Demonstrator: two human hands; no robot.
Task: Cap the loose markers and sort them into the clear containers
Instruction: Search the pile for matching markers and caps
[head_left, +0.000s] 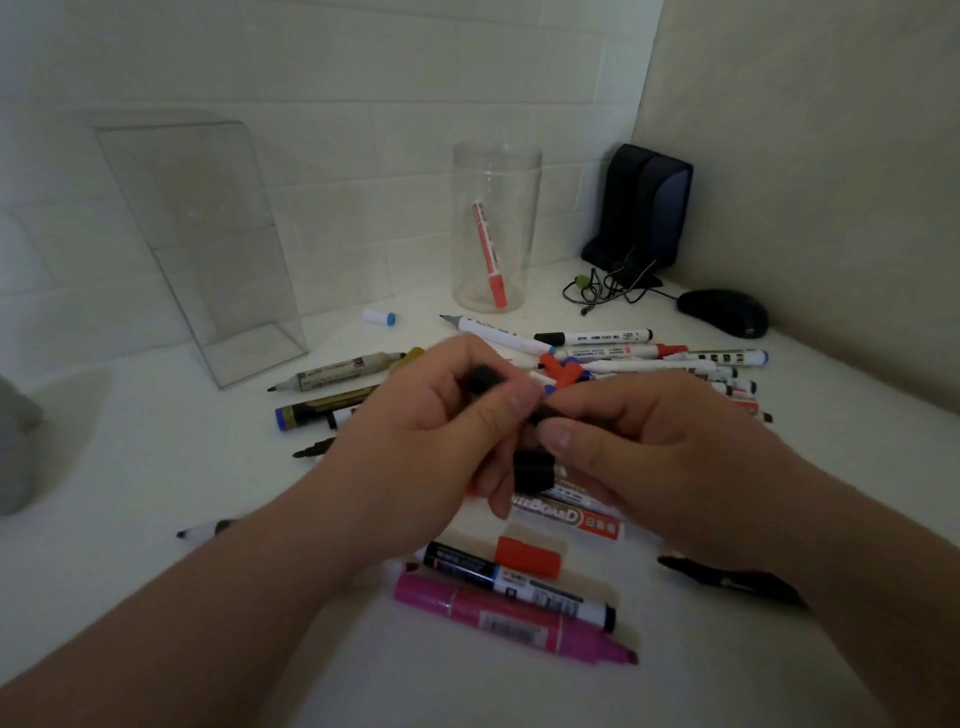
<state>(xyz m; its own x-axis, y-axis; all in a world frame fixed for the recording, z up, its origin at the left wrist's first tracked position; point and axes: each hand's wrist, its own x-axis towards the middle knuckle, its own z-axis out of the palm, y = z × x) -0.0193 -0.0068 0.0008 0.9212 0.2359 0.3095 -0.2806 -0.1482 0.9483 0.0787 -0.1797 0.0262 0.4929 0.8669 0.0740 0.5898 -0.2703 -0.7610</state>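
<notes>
My left hand (431, 415) pinches a black cap (483, 379) above the pile of loose markers (649, 358). My right hand (649, 447) grips a black marker (543, 415) whose end meets the left fingertips; most of its body is hidden by my fingers. A round clear jar (496, 228) at the back holds one red marker (488, 254). A tall clear rectangular container (208, 249) stands at the back left. A pink marker (514, 618), a black-capped marker (519, 582) and a red cap (527, 556) lie near me.
A white cap with a blue end (379, 317) lies alone behind the pile. A black speaker (644, 208), tangled cables (608, 286) and a black mouse (724, 312) fill the back right corner. A black clip (727, 577) lies under my right wrist. A grey object (15, 447) stands at the left edge.
</notes>
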